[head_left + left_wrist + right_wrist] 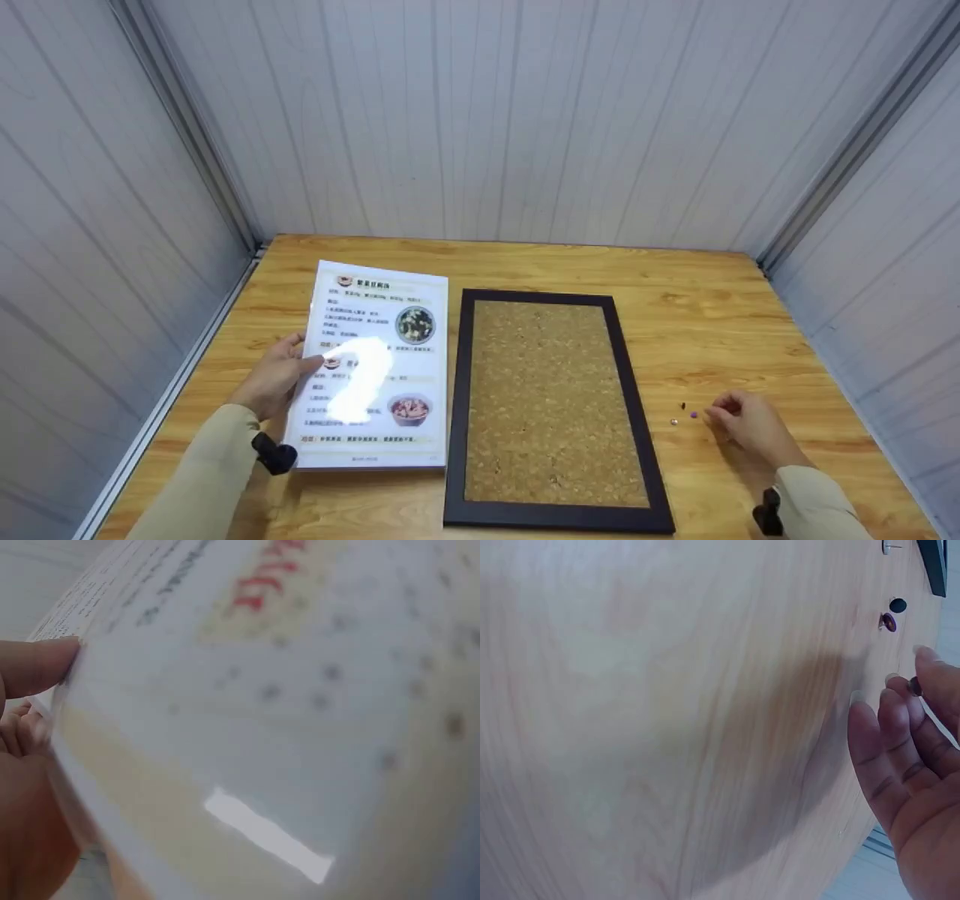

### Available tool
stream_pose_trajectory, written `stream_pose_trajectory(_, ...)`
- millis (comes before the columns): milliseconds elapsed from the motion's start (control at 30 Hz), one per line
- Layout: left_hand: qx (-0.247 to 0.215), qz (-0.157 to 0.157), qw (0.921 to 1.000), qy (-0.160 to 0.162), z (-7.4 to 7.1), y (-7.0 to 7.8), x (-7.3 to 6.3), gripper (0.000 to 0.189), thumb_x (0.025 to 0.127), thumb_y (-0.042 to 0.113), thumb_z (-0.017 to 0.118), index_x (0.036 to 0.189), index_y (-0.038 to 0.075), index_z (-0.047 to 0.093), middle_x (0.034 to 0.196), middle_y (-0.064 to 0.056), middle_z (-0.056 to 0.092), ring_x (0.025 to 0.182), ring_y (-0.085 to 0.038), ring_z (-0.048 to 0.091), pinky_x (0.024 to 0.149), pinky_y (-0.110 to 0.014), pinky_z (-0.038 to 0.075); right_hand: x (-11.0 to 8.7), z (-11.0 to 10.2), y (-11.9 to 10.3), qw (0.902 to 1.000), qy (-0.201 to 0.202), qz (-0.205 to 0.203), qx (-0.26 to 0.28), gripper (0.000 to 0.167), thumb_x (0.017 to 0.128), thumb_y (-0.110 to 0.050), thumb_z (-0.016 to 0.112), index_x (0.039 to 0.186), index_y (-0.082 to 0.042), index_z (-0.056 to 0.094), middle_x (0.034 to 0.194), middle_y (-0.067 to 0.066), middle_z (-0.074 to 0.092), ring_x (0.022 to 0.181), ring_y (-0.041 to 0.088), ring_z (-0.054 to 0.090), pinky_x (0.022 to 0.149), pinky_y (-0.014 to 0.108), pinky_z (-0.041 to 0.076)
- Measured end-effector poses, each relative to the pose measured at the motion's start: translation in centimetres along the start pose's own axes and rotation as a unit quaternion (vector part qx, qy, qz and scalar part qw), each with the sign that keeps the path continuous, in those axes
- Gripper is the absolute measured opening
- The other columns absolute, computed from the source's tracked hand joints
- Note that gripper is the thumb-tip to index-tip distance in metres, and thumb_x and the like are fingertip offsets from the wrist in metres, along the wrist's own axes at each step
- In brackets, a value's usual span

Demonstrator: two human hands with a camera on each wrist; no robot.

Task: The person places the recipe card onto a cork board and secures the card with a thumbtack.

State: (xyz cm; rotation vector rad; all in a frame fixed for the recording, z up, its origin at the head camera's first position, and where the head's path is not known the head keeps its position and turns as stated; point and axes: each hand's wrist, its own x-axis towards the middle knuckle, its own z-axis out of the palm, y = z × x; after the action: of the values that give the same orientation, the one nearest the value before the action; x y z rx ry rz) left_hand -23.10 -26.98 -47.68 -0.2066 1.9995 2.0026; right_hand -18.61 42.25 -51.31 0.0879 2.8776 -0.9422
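Only in the right wrist view, a dark tack (pixel 915 686) tight between right fingers (pixel 939 680); left fingers (pixel 37 666) round a sheet's edge (pixel 373 366).

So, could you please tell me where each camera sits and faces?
Head: on the head, facing forward and down at the sheet and corkboard; left hand, right hand and sleeves show.
Left wrist: on that wrist, facing the sheet close up; part of the left hand shows.
Right wrist: on that wrist, facing the tabletop; the right hand shows, pinching a small dark thing.
Shared: head and right wrist both show the purple pin.
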Motion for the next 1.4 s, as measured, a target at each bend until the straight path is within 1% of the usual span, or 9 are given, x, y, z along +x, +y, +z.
stream_pose_trajectory(100, -0.026, 0.007, 0.9996, -0.013, 1.3, 0.0, 0.3, 0.049, 0.104, 0.004, 0.046, 0.149, 0.003, 0.027, 0.123, -0.019, 0.064, 0.103, -0.032, 0.068, 0.085, -0.041, 0.055, 0.0, 0.1, -0.1, 1.0000, 0.001, -0.002, -0.004, 0.010, 0.098, -0.008, 0.062, 0.096, 0.002, 0.065, 0.085, 0.007, 0.065, 0.072, 0.018, 0.059, 0.057, 0.030, 0.049)
stream_pose_trajectory(267, -0.064, 0.006, 0.9976, -0.028, 4.3, 0.0, 0.8, 0.048, 0.104, 0.006, 0.046, 0.149, 0.007, 0.030, 0.128, -0.017, 0.063, 0.107, -0.031, 0.066, 0.089, -0.041, 0.053, 0.0, 0.3, -0.2, 0.9999, 0.003, 0.005, 0.012, 0.009, 0.098, 0.000, 0.058, 0.099, 0.005, 0.065, 0.092, 0.012, 0.066, 0.081, 0.023, 0.062, 0.063, 0.033, 0.052)
stream_pose_trajectory(400, -0.089, -0.001, 0.9955, -0.033, 7.2, -0.4, 1.2, 0.048, 0.103, 0.004, 0.045, 0.150, 0.006, 0.032, 0.126, -0.019, 0.064, 0.107, -0.032, 0.066, 0.090, -0.042, 0.053, -0.3, 0.6, -0.2, 0.9999, 0.003, 0.007, 0.011, 0.016, 0.099, 0.004, 0.053, 0.108, 0.009, 0.064, 0.102, 0.018, 0.066, 0.091, 0.030, 0.064, 0.069, 0.036, 0.054)
stream_pose_trajectory(700, -0.122, -0.001, 0.9919, -0.036, 14.5, -1.7, 2.9, 0.050, 0.097, -0.003, 0.050, 0.145, 0.006, 0.042, 0.121, -0.019, 0.066, 0.101, -0.032, 0.068, 0.085, -0.041, 0.055, -0.5, 1.2, -0.9, 0.9996, 0.018, -0.014, 0.013, 0.024, 0.101, 0.001, 0.050, 0.118, 0.012, 0.064, 0.108, 0.025, 0.067, 0.097, 0.037, 0.065, 0.073, 0.039, 0.056)
stream_pose_trajectory(833, -0.100, -0.018, 0.9943, -0.031, 17.4, -2.1, 3.9, 0.045, 0.096, -0.004, 0.049, 0.141, 0.003, 0.043, 0.121, -0.015, 0.065, 0.100, -0.028, 0.067, 0.084, -0.038, 0.054, -0.7, 1.6, -1.2, 0.9991, 0.029, -0.011, 0.028, 0.025, 0.102, 0.001, 0.049, 0.120, 0.014, 0.063, 0.105, 0.023, 0.068, 0.093, 0.033, 0.067, 0.071, 0.036, 0.057)
stream_pose_trajectory(967, -0.082, -0.030, 0.9958, -0.027, 19.7, -2.3, 4.7, 0.045, 0.097, -0.004, 0.049, 0.141, 0.005, 0.043, 0.120, -0.012, 0.066, 0.100, -0.026, 0.067, 0.084, -0.036, 0.053, -0.8, 2.1, -1.9, 0.9976, 0.058, -0.008, 0.035, 0.027, 0.103, -0.001, 0.048, 0.121, 0.014, 0.061, 0.104, 0.024, 0.067, 0.087, 0.030, 0.068, 0.066, 0.031, 0.056)
stream_pose_trajectory(1133, -0.050, 0.001, 0.9980, -0.038, 21.8, -2.8, 5.0, 0.041, 0.097, -0.007, 0.050, 0.135, 0.004, 0.044, 0.113, -0.013, 0.067, 0.094, -0.027, 0.069, 0.078, -0.037, 0.056, -0.5, 2.8, -2.5, 0.9959, 0.079, -0.008, 0.044, 0.023, 0.102, -0.001, 0.049, 0.115, 0.013, 0.062, 0.101, 0.022, 0.068, 0.086, 0.028, 0.067, 0.065, 0.027, 0.055)
stream_pose_trajectory(1233, -0.014, 0.022, 0.9990, -0.036, 22.6, -3.1, 4.9, 0.038, 0.095, -0.008, 0.052, 0.131, 0.004, 0.046, 0.110, -0.012, 0.067, 0.091, -0.025, 0.069, 0.075, -0.036, 0.056, -0.4, 3.4, -2.9, 0.9950, 0.067, -0.010, 0.073, 0.021, 0.102, 0.001, 0.049, 0.112, 0.013, 0.063, 0.098, 0.019, 0.069, 0.083, 0.025, 0.067, 0.064, 0.026, 0.055)
stream_pose_trajectory(1400, 0.048, 0.048, 0.9976, -0.012, 23.6, -3.5, 4.9, 0.040, 0.090, -0.009, 0.058, 0.127, 0.004, 0.051, 0.108, -0.008, 0.068, 0.089, -0.021, 0.068, 0.075, -0.035, 0.054, -0.5, 4.0, -3.6, 0.9925, 0.042, -0.017, 0.114, 0.020, 0.102, 0.001, 0.050, 0.110, 0.013, 0.064, 0.089, 0.014, 0.069, 0.076, 0.022, 0.067, 0.063, 0.028, 0.056)
